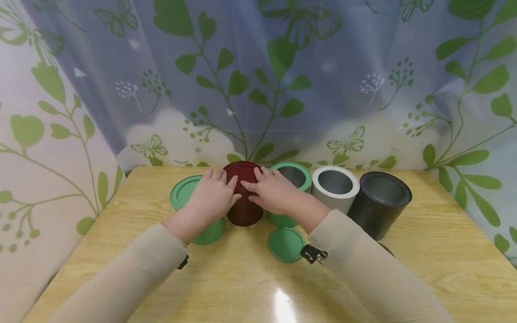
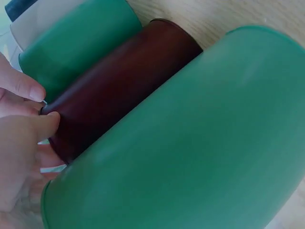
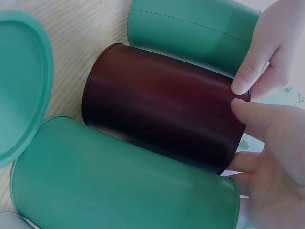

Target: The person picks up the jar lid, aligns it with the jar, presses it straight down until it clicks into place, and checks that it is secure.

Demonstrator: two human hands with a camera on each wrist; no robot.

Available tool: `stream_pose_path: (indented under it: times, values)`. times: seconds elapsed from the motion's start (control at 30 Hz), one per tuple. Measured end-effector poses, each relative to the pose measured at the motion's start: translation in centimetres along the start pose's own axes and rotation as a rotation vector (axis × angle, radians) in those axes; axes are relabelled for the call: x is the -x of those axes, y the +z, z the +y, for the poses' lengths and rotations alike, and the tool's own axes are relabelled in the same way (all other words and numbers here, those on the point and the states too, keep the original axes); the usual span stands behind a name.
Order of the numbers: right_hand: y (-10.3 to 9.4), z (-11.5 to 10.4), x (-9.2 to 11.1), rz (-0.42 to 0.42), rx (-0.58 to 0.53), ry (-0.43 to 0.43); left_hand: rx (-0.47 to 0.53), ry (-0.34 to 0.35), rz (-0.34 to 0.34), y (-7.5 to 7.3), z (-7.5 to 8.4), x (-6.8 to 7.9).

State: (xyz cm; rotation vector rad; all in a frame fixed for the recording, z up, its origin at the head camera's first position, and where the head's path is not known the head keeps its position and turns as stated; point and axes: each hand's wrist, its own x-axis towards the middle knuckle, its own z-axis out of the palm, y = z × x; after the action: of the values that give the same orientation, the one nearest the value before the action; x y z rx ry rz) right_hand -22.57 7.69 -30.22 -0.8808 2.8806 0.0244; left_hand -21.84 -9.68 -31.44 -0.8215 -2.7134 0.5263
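One smooth green lidded canister stands near the surface's back edge. Beside it, the left hand and right hand grip the rim of a dark red cylindrical canister, apparently seating the red lid. The next move probably calls for releasing it and fitting the flat round green lid onto the open green cylinder behind.

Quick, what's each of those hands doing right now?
Left hand: holding the dark red canister near its top.
Right hand: holding the same dark red canister, also near the top.
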Motion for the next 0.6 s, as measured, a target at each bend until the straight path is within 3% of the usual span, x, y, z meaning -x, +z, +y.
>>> stream_pose_path:
  times: [0.2, 0.37, 0.6]
  values:
    - [0.3, 0.3, 0.1, 0.030, 0.003, -0.018, 0.074, -0.065, -0.043, 0.2, 0.4, -0.8]
    - [0.4, 0.6, 0.2, 0.042, 0.009, -0.029, 0.196, -0.027, -0.083, 0.8, 0.8, -1.7]
    - [0.2, 0.4, 0.2, 0.071, 0.034, -0.052, 0.213, 0.006, -0.008, 1.1, 0.5, -2.0]
